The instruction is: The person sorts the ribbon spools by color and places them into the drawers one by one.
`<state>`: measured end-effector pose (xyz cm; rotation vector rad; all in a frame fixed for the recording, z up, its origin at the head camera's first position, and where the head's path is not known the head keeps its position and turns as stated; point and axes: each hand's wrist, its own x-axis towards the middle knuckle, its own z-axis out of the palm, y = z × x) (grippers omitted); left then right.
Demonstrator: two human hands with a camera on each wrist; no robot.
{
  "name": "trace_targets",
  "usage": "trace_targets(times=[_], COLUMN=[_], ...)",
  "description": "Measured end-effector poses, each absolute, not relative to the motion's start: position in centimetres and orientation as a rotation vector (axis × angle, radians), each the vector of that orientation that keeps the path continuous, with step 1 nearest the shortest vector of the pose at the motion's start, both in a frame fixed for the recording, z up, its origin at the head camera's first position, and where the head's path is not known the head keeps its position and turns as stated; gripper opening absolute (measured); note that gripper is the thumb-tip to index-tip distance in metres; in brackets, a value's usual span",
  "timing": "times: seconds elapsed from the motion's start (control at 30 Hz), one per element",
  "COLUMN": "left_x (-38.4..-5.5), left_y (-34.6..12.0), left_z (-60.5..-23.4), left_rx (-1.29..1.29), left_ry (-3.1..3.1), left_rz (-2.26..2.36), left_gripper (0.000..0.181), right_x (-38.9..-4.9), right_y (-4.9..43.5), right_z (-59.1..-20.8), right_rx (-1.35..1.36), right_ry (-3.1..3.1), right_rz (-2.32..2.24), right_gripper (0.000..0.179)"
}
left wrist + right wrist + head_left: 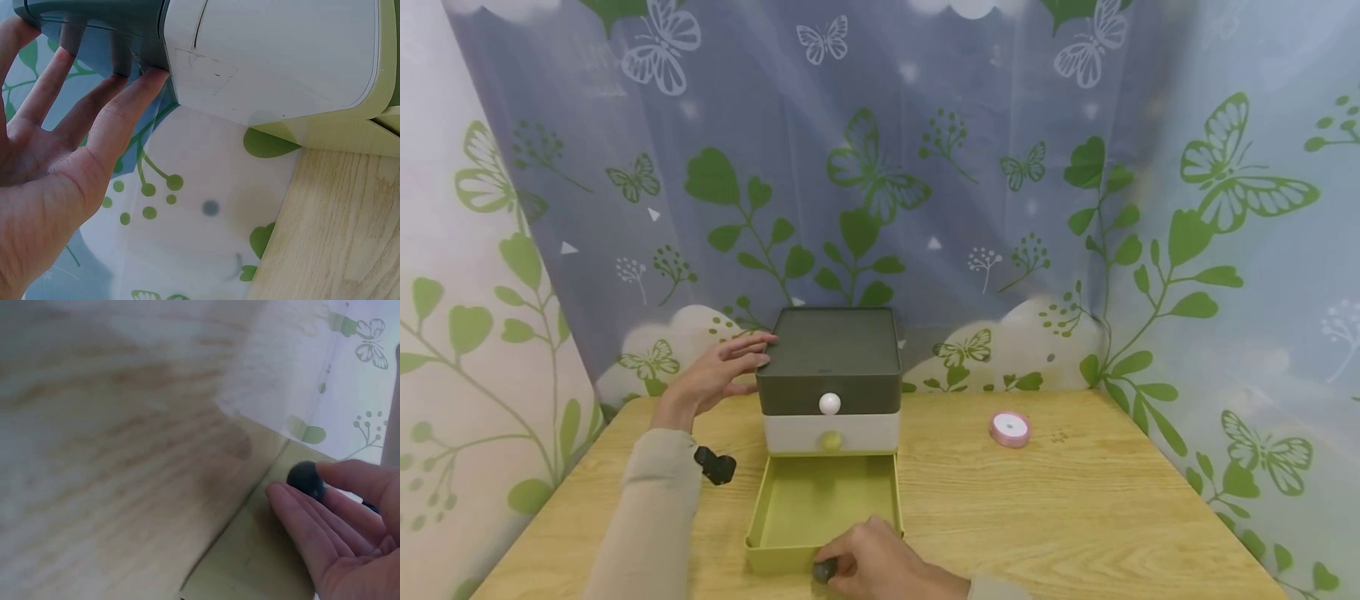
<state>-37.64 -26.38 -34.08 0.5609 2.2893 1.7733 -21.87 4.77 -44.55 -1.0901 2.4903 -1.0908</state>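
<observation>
A small three-tier drawer box (829, 342) stands on the table, its top tier dark green, the middle one white, the bottom one yellow-green. The bottom drawer (820, 500) is pulled out toward me, and its inside looks bare. My right hand (883, 560) pinches the dark round knob (305, 479) on that drawer's front between thumb and fingers. On the box's left side rests my left hand (718, 375), its spread fingertips (153, 78) touching the dark upper tier. The upper tiers, with a white knob (830, 404) and a yellow-green knob (831, 441), are closed.
To the right of the box, a pink-rimmed roll of ribbon (1010, 428) lies on the wooden table (1037, 517). Behind the box hangs a curtain (970, 250) printed with butterflies and leaves, close to the table's back edge. More printed cloth closes both sides.
</observation>
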Motion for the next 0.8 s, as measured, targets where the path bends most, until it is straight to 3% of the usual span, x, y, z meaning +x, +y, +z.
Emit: trace_targets(times=[0.17, 0.37, 0.57, 0.8], left_x=[-37.7, -37.9, -38.0, -38.0], left_y=[-26.3, -26.3, -26.3, -26.3], left_z=[-34.1, -34.2, -34.2, -34.1], left_rx=[0.551, 0.545, 0.539, 0.533], left_ry=[2.284, 2.284, 2.291, 2.292], left_rz=[1.783, 1.79, 1.789, 1.788], left_gripper=[0.059, 0.058, 0.058, 0.06], right_x=[-21.8, -22.7, -25.8, -29.9], right_y=[5.4, 7.1, 11.1, 16.2], right_z=[-43.3, -40.2, -37.4, -36.7], right_rx=[-1.09, -1.127, -1.036, -0.979], right_ry=[2.488, 2.598, 2.635, 2.792], right_rz=[-1.031, -0.954, -1.013, -0.89], right_gripper=[0.035, 0.02, 0.018, 0.028])
